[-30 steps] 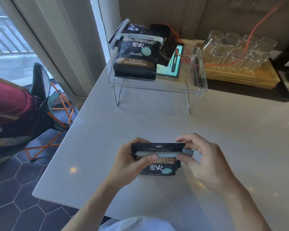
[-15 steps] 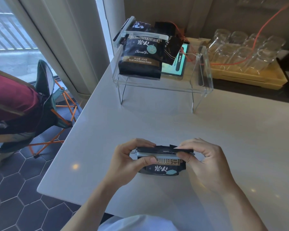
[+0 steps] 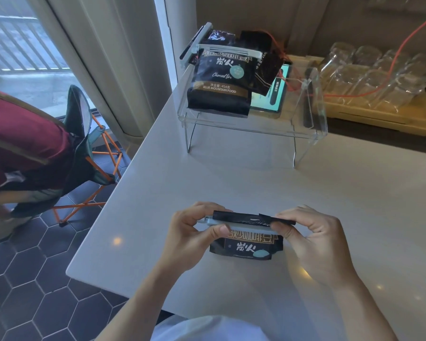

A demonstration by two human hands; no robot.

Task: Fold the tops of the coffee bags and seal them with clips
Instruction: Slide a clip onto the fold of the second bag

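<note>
A black coffee bag (image 3: 246,247) stands on the white table (image 3: 231,183) right in front of me. A long grey clip (image 3: 246,226) lies across its upper part, and the black top flap (image 3: 251,216) is bent back over the clip. My left hand (image 3: 192,235) pinches the left end of bag and clip, thumb on the clip. My right hand (image 3: 312,237) pinches the right end of the flap. Another black coffee bag (image 3: 221,82) with a white clip (image 3: 229,51) across its top rests on a clear acrylic stand (image 3: 312,129) at the back.
More dark bags (image 3: 263,60) and a tablet (image 3: 273,94) are on the stand. A wooden tray (image 3: 379,114) of upturned glasses (image 3: 369,70) stands at the back right, crossed by an orange cable (image 3: 403,45). Left of the table edge is a folding chair (image 3: 84,153) with a red bag (image 3: 22,141).
The bag's top flap, upright a second ago, has been folded down and back over the grey clip. Both hands stay on the bag's ends. The view has shifted slightly.
</note>
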